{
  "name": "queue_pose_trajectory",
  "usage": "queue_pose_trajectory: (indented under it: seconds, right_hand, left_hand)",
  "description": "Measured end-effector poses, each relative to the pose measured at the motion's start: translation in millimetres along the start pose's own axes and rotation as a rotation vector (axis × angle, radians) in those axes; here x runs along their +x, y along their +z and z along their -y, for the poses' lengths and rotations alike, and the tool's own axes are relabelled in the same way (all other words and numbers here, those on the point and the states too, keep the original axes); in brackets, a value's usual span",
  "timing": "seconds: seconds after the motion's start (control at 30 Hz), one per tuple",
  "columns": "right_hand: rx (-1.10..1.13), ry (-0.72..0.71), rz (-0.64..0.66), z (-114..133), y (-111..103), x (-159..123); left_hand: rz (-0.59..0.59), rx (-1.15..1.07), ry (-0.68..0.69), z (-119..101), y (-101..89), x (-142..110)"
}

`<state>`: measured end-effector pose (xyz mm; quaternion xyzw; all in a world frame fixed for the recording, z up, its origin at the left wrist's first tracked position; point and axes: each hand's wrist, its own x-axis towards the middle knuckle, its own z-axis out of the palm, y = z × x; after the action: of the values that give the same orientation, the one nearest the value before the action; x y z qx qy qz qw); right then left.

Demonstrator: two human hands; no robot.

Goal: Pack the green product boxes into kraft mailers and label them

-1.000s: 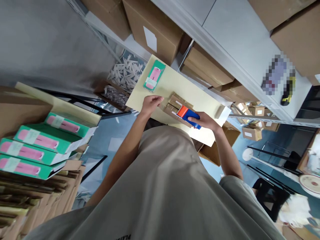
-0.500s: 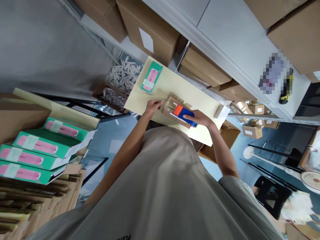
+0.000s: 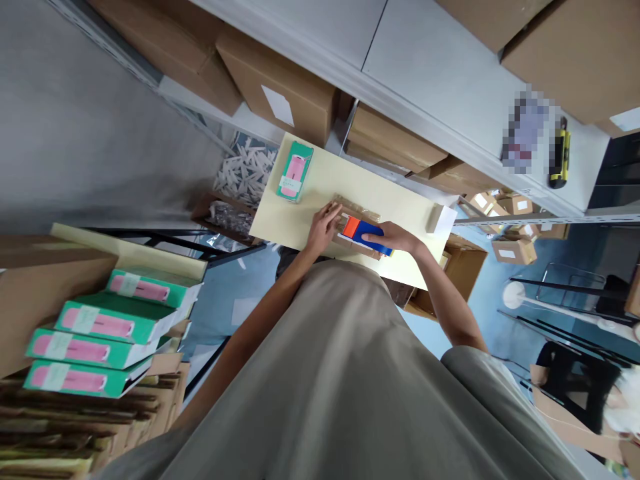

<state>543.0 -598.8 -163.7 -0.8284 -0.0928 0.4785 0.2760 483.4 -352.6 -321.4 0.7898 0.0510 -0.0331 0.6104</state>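
On the pale yellow table lies a small cardboard box (image 3: 359, 249), partly covered by my hands and a tool. My right hand (image 3: 395, 237) is wrapped round a blue and orange tape dispenser (image 3: 369, 237), which sits over the top of the box. My left hand (image 3: 324, 225) lies at the box's left end, fingers stretched out and touching it. A clear strip of packing tape or plastic (image 3: 357, 205) shows along the box's far edge. Beyond my left hand, a green box with a pink bottle picture (image 3: 295, 171) lies on the table.
Several green boxes (image 3: 95, 320) are stacked at the left above flattened cardboard (image 3: 125, 427). Large cartons (image 3: 280, 80) stand behind the table (image 3: 320, 173), below a grey shelf (image 3: 425, 60) holding a yellow-black cutter (image 3: 563, 157). A small white box (image 3: 440, 219) is at the table's right end.
My left hand has moved right onto the end of the cardboard box, and its fingers have straightened. The tape dispenser stays over the box in my right hand. The view has shifted slightly.
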Motion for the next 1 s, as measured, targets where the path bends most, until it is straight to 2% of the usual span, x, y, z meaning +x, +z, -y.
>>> queue_pose_trajectory:
  seconds: [0.2, 0.33, 0.5, 0.6, 0.67, 0.8, 0.9, 1.0]
  right_hand:
    - [0.016, 0.006, 0.028, 7.1, 1.3, 3.9]
    - [0.025, 0.044, 0.056, 1.6, -3.5, -8.5]
    - [0.183, 0.194, 0.201, -37.8, -30.9, -65.8]
    - [0.187, 0.283, 0.253, -68.3, -49.4, -101.4]
    - [0.169, 0.344, 0.25, -85.3, -53.8, -112.1]
    - [0.076, 0.414, 0.142, -104.4, -38.8, -97.1]
    - [0.01, 0.438, 0.072, -106.5, -21.0, -73.3]
    - [-0.037, 0.468, 0.066, -102.4, -7.3, -55.6]
  left_hand:
    - [0.058, 0.016, 0.017, 2.6, 3.9, -2.6]
    - [0.067, 0.05, 0.021, 6.9, 3.1, -2.8]
    - [0.071, 0.029, 0.04, 8.3, 6.0, -3.2]
    - [0.086, 0.015, 0.029, 8.2, 6.5, -3.3]
    - [0.096, 0.012, 0.022, 7.3, 6.4, -3.3]
    - [0.113, 0.026, 0.012, 3.6, 5.6, -3.1]
    - [0.123, 0.043, 0.007, 0.1, 4.8, -3.1]
    - [0.132, 0.053, 0.004, -2.1, 4.3, -3.4]
